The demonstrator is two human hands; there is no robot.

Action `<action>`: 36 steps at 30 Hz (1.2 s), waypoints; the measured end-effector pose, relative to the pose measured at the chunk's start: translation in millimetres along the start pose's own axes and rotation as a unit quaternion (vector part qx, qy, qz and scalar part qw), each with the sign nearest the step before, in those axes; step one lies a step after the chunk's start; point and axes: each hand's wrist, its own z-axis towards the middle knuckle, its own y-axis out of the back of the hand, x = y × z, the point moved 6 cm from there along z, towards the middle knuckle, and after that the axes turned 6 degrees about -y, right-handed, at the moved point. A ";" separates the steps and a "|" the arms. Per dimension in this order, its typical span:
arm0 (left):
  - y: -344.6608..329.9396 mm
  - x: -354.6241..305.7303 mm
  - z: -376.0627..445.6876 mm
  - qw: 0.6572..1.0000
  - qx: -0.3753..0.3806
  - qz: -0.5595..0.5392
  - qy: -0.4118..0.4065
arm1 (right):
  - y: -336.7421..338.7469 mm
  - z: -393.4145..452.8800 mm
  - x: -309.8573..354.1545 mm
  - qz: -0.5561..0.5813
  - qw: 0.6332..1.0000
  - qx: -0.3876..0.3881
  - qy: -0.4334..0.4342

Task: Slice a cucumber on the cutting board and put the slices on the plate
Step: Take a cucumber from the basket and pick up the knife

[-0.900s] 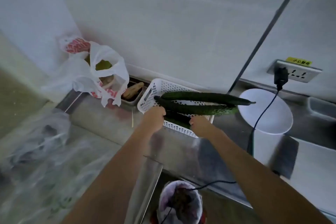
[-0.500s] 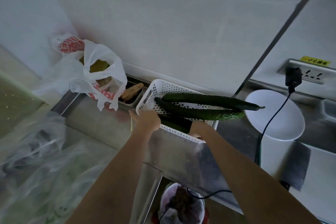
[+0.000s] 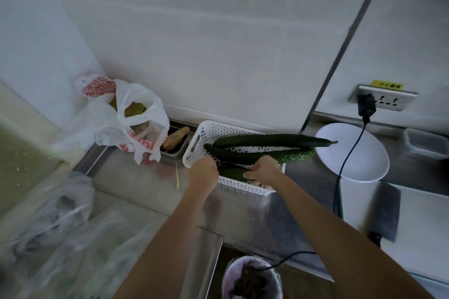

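Three long dark green cucumbers lie in a white perforated basket [image 3: 201, 136] on the steel counter. Two of them [image 3: 272, 140] [image 3: 243, 156] stick out over its right end. My right hand [image 3: 266, 170] curls round the lowest cucumber [image 3: 230, 173], thumb on its side. My left hand [image 3: 204, 172] is curled at the basket's near-left rim by that cucumber's other end, with its fingers hidden. A white plate [image 3: 359, 153] sits to the right, partly on the white cutting board [image 3: 425, 221]. A dark cleaver [image 3: 386, 211] lies on the board.
A white plastic bag [image 3: 136, 116] and a small steel tray with food [image 3: 175, 141] stand left of the basket. A black cable [image 3: 345, 165] hangs from the wall socket [image 3: 384, 97] across the plate. A lined bin [image 3: 250, 277] is below the counter edge. Clear bags lie at the lower left.
My right hand has reached further into the basket and closed on the lowest cucumber. My left hand dropped from the cucumber ends to the basket's near-left rim.
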 end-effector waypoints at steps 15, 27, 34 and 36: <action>-48.8 -130.6 -79.9 0.603 0.310 -0.731 0.077 | 33.2 -130.9 -87.2 0.609 0.787 0.091 -0.031; -159.8 -235.1 -99.3 0.727 0.322 -0.603 0.067 | 91.2 -131.7 -296.9 0.444 0.854 -0.129 -0.237; -217.8 -255.9 -93.2 0.822 0.290 -0.476 0.114 | 75.5 -114.1 -326.4 0.160 0.946 -0.114 -0.259; -226.5 -261.9 -95.6 0.813 0.287 -0.486 0.144 | 71.9 -106.8 -326.3 0.097 0.948 -0.119 -0.280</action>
